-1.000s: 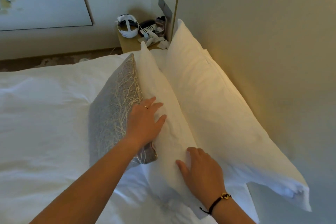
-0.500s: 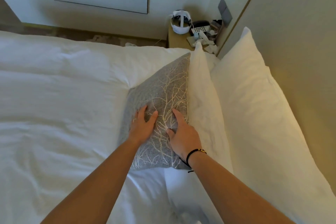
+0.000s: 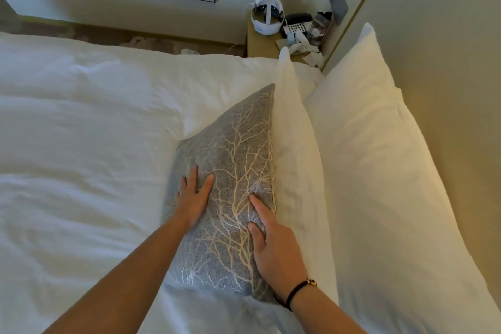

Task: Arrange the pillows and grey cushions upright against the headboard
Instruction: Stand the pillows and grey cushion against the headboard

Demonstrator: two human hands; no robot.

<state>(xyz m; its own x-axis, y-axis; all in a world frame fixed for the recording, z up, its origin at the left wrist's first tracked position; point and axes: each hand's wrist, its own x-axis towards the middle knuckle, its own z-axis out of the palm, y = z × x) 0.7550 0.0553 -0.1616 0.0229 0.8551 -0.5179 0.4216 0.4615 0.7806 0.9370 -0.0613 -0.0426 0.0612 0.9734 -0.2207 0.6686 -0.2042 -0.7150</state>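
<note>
- A grey cushion (image 3: 230,179) with a pale branch pattern is seen propped on the white duvet (image 3: 81,144), leaning against the nearer of two white pillows.
- The left hand (image 3: 193,198) is laid flat on the cushion's face, fingers straight and slightly spread, pressing rather than grasping; a ring is worn on one finger.
- The right hand (image 3: 273,247) is placed at the cushion's right edge, where it meets the front pillow (image 3: 295,171); the thumb and forefinger are pressed on the fabric, while the remaining fingers are hidden, so a grasp cannot be confirmed.
- The cushion is thus framed between both hands, its lower half beneath them.
- The back pillow (image 3: 379,171) is stood upright against the beige headboard (image 3: 447,49).
- A cluttered bedside table (image 3: 260,43) is visible beyond.
</note>
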